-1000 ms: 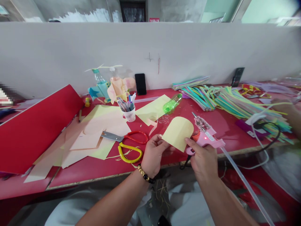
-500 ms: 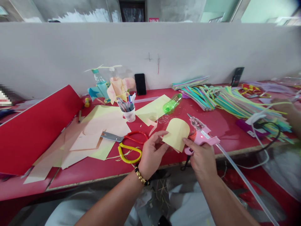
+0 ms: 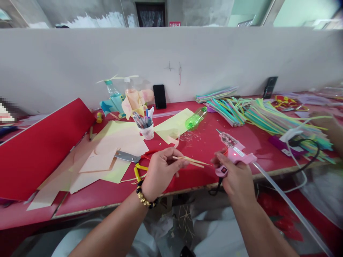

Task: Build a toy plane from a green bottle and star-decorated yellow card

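Between the thumb and fingers of my left hand [image 3: 162, 175] are pale yellow and pinkish paper pieces [image 3: 197, 163], turned nearly edge-on. My right hand [image 3: 238, 180] is wrapped round a pink hot glue gun [image 3: 237, 153]. Its nozzle points up and left, a small red light glows on its side, and a long clear glue stick [image 3: 284, 200] sticks out of the back. The right fingertips are close to the paper's end; whether they touch it I cannot tell. Scissors [image 3: 128, 156] with red and yellow handles lie behind my left hand, which partly covers them.
Paper sheets [image 3: 125, 134] and a red board [image 3: 48, 150] lie on the left. A cup of pens [image 3: 147, 132], a green plastic bottle [image 3: 196, 119] and a phone [image 3: 160, 96] are farther back. Pipe cleaners [image 3: 276, 116] and another person's arm [image 3: 329, 128] are at right.
The paper has turned from facing me to nearly edge-on, and my left hand has moved left with it. My right hand and the glue gun have shifted slightly right, away from the paper.
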A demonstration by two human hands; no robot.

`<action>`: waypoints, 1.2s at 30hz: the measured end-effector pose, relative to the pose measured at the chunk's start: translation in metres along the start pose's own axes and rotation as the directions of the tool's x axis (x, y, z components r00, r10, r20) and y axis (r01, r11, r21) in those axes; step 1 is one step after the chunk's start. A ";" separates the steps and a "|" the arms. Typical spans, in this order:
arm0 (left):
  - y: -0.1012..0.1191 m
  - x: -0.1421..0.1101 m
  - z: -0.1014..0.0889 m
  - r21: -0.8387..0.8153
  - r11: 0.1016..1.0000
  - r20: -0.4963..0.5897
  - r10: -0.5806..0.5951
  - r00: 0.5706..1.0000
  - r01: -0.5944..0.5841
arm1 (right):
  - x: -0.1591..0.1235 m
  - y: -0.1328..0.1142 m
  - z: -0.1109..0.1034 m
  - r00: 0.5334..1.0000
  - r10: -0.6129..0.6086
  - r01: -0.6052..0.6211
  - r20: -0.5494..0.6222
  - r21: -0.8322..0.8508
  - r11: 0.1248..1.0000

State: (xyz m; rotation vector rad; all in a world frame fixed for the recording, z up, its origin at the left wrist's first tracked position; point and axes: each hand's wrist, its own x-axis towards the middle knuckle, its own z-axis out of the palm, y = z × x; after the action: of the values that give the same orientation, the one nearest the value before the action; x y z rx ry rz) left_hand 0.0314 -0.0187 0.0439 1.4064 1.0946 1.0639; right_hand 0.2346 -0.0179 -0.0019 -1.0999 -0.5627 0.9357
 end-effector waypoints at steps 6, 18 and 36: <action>0.042 0.025 -0.029 0.253 0.967 0.275 -0.058 0.960 -0.014 | 0.002 -0.015 -0.016 0.991 0.046 -0.041 0.123 -0.039 0.998; -0.021 0.134 0.034 0.715 0.591 0.562 -0.168 0.810 -0.374 | 0.011 -0.015 -0.028 0.983 0.098 -0.066 0.154 -0.202 0.977; -0.043 0.047 0.015 0.550 0.185 0.805 0.144 0.576 -0.814 | 0.036 -0.007 -0.063 0.927 0.209 0.056 0.312 -0.665 0.744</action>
State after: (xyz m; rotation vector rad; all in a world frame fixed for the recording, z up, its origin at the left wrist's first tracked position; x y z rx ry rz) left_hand 0.0515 0.0280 0.0020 3.0060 0.6225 0.1766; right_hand 0.3046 -0.0195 -0.0212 -1.6095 -1.2448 1.0534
